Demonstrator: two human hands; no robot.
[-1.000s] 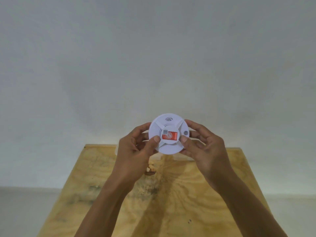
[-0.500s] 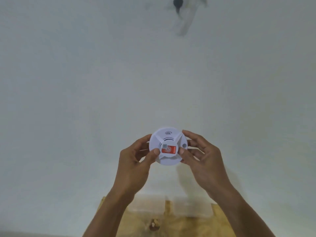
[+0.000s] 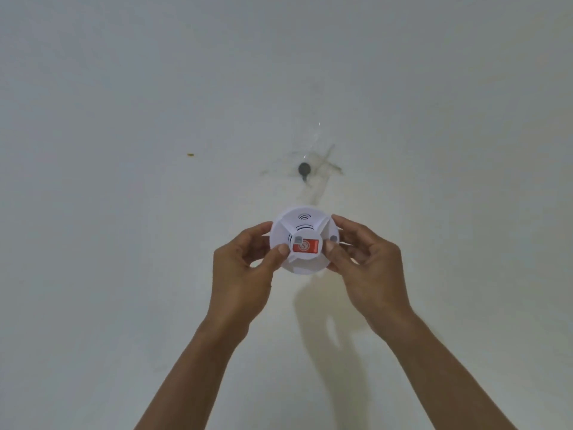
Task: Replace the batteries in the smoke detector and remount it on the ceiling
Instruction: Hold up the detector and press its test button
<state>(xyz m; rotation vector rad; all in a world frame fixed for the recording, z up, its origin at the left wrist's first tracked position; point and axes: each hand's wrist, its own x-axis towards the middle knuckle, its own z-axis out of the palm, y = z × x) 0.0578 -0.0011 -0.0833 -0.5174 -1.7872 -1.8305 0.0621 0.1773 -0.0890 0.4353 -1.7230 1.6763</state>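
Note:
The round white smoke detector point(image 3: 305, 226) with a red sticker on its face is held up in front of a white ceiling. My left hand point(image 3: 245, 274) grips its left rim, thumb on the face. On the right rim sits my right hand point(image 3: 366, 265), its thumb beside the sticker. A small dark round mount point(image 3: 304, 168) is fixed on the ceiling just above the detector, with grey smudges and clear tape marks around it. The detector is a little below the mount and apart from it.
The white ceiling point(image 3: 124, 119) fills the view. A small orange speck point(image 3: 190, 154) marks it at the left. My arms' shadow falls on the surface below the detector.
The view has tilted upward: the wooden table has dropped out of sight and the dark ceiling mount has come down toward the centre. Both hands still hold the detector, now raised nearer the mount.

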